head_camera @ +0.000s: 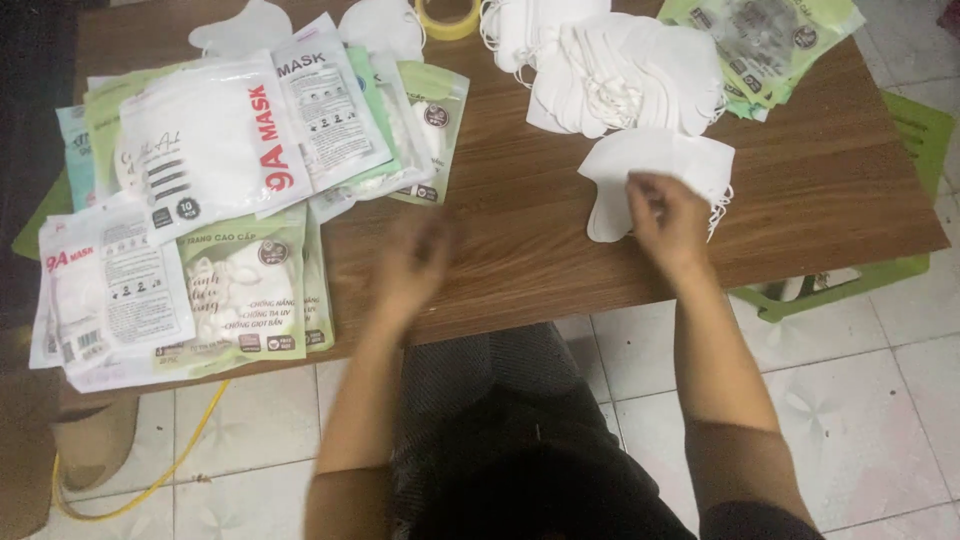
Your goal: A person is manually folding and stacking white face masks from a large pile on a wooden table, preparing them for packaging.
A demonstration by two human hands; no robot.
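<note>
White folded face masks (655,165) lie stacked, right hand (668,215) pinching the top one; left hand (415,262) blurred, empty.

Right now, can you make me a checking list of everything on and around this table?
Surface: brown wooden table, bare in the middle.
Job's things: small stack of white masks under the right hand; bigger fanned pile of white masks behind it.
Clutter: sealed mask packets heaped at the left; more green packets at the far right corner; roll of yellow tape at the far edge.
Hands: right hand rests on the small stack, fingers bent; left hand is blurred over bare wood, holding nothing I can make out.
Cables: yellow cord on the floor at the left.
Surroundings: white tiled floor; green stool beside the table.
</note>
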